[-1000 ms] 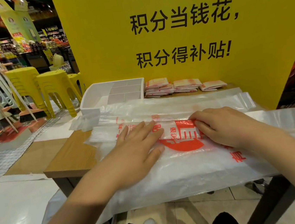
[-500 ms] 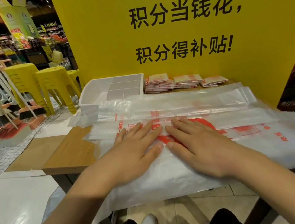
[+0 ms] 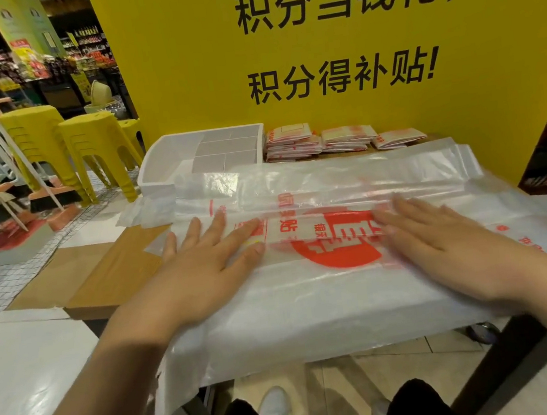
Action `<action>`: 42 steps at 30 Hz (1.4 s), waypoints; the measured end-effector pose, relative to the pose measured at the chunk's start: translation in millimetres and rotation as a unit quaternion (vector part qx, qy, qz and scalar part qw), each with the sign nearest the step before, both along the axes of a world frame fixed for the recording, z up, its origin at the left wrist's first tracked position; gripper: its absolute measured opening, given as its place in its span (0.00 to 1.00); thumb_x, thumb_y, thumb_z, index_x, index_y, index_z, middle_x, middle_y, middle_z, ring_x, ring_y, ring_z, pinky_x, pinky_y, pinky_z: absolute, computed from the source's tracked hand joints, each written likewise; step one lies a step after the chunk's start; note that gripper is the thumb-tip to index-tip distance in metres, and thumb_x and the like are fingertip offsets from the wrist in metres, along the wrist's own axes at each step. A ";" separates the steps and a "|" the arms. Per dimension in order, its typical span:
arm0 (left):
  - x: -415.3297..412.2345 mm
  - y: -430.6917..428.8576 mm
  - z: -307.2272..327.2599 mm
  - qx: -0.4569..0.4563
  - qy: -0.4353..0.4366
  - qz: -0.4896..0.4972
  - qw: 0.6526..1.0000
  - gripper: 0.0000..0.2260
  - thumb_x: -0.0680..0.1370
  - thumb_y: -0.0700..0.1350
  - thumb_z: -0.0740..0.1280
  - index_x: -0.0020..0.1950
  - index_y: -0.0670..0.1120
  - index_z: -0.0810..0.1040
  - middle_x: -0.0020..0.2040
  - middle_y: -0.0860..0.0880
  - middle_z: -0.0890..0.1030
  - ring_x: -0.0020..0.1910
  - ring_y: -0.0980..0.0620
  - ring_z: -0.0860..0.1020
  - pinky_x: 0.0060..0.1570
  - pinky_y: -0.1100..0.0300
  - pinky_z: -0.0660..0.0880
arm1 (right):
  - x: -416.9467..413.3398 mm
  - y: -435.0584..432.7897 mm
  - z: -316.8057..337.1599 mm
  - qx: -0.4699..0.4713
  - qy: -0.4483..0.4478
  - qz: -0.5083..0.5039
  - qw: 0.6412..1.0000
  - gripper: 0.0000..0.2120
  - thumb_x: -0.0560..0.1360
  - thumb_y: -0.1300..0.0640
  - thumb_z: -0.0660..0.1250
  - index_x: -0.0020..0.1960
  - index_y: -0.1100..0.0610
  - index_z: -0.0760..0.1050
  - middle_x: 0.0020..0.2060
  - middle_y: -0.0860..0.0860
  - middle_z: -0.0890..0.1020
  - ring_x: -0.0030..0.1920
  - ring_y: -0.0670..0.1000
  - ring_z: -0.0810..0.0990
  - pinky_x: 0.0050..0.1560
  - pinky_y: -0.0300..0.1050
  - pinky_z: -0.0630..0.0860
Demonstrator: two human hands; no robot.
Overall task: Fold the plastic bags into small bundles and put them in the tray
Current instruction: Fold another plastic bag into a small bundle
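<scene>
A stack of clear plastic bags [image 3: 326,290] with red print covers the wooden table [image 3: 113,276]. On top lies one bag folded lengthwise into a long narrow strip [image 3: 315,228]. My left hand [image 3: 204,266] presses flat on the strip's left part, fingers straight and spread. My right hand [image 3: 439,239] presses flat on its right part, blurred. A white tray [image 3: 164,161] with several compartments stands at the back left. Folded small bundles [image 3: 292,142] lie in piles beside the tray, against the yellow wall.
More long folded strips of plastic [image 3: 347,181] lie behind my hands. A yellow sign wall [image 3: 355,95] closes the back. Yellow stools [image 3: 95,149] and brooms [image 3: 42,196] stand on the floor at the left. The stack hangs over the table's front edge.
My hands, side by side at the strip's middle half a second ago, have slid apart, the left leftward and the right rightward, flattening the strip.
</scene>
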State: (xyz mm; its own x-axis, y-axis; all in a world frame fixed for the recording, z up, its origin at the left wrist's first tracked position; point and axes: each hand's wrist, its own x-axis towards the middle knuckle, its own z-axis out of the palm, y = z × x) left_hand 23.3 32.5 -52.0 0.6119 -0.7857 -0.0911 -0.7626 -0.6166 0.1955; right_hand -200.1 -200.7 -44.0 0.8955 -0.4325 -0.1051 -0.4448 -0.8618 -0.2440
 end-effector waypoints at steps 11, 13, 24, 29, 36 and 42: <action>8.6 -3.5 -2.6 0.002 -0.028 -0.009 1.000 0.30 0.72 0.76 0.39 0.75 0.75 0.42 0.81 0.57 0.39 0.80 0.50 0.37 0.75 0.44 0.30 | -11.5 -24.5 -7.5 -0.038 0.012 -0.066 0.997 0.40 0.70 0.27 0.34 0.80 0.39 0.41 0.80 0.46 0.39 0.80 0.46 0.39 0.79 0.48 0.40; 16.1 -8.1 1.2 0.021 -0.025 -0.018 0.999 0.30 0.73 0.75 0.40 0.76 0.73 0.42 0.81 0.56 0.40 0.80 0.50 0.38 0.74 0.43 0.28 | -8.3 -21.3 -9.2 -0.047 -0.001 -0.083 0.995 0.37 0.75 0.29 0.38 0.81 0.41 0.44 0.81 0.47 0.43 0.80 0.48 0.43 0.79 0.48 0.43; 9.5 -15.8 20.2 -0.022 -0.175 -0.099 0.979 0.20 0.85 0.56 0.51 0.77 0.62 0.60 0.71 0.54 0.69 0.69 0.51 0.70 0.76 0.48 0.54 | 5.4 -3.3 14.3 -0.186 -0.036 0.039 0.981 0.26 0.82 0.36 0.47 0.78 0.42 0.57 0.75 0.41 0.67 0.72 0.47 0.69 0.71 0.45 0.64; 10.6 -15.0 25.5 -0.041 -0.162 -0.109 0.980 0.19 0.84 0.48 0.54 0.75 0.61 0.64 0.70 0.55 0.71 0.63 0.46 0.75 0.59 0.51 0.72 | 11.3 -3.7 15.8 -0.230 -0.060 0.049 0.970 0.20 0.81 0.41 0.50 0.71 0.42 0.67 0.62 0.44 0.79 0.59 0.51 0.78 0.58 0.49 0.73; 22.6 -16.5 40.2 -0.088 -0.123 -0.099 0.983 0.16 0.83 0.45 0.57 0.68 0.60 0.72 0.63 0.56 0.78 0.61 0.50 0.76 0.58 0.50 0.75 | 14.0 -7.5 27.0 -0.226 -0.096 0.007 0.969 0.13 0.82 0.47 0.53 0.62 0.41 0.71 0.52 0.43 0.81 0.51 0.52 0.80 0.45 0.48 0.77; 10.2 7.4 49.4 -0.099 -0.105 -0.130 0.981 0.14 0.83 0.48 0.58 0.66 0.62 0.73 0.58 0.60 0.80 0.56 0.55 0.77 0.55 0.52 0.76 | -13.9 7.2 37.0 -0.195 -0.105 0.052 0.974 0.11 0.82 0.43 0.53 0.62 0.37 0.69 0.51 0.37 0.79 0.49 0.44 0.77 0.40 0.42 0.73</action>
